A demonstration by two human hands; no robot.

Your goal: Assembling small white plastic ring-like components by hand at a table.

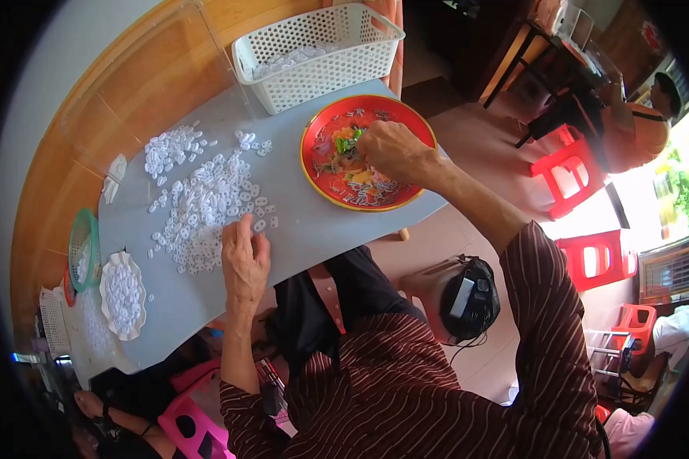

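Observation:
Small white plastic pieces with two holes (207, 195) are heaped on the grey table. My left hand (245, 264) rests at the near right side of this heap, fingertips beside some loose pieces. Its thumb is apart from the bent fingers, and I see nothing held. My right hand (394, 149) reaches into a round red dish (311, 153) with a gold rim and a flower pattern. Many short, thin grey metal pieces (371, 195) lie scattered in the dish. The right fingers are bent down and closed together; their tips and anything between them are hidden.
A white perforated basket (329, 69) with clear-looking pieces stands at the table's far edge. To the left are a scalloped white dish (136, 333) of white pieces and a green basket (84, 237). Red stools (566, 180) stand to the right. Another person's arm (126, 421) shows at lower left.

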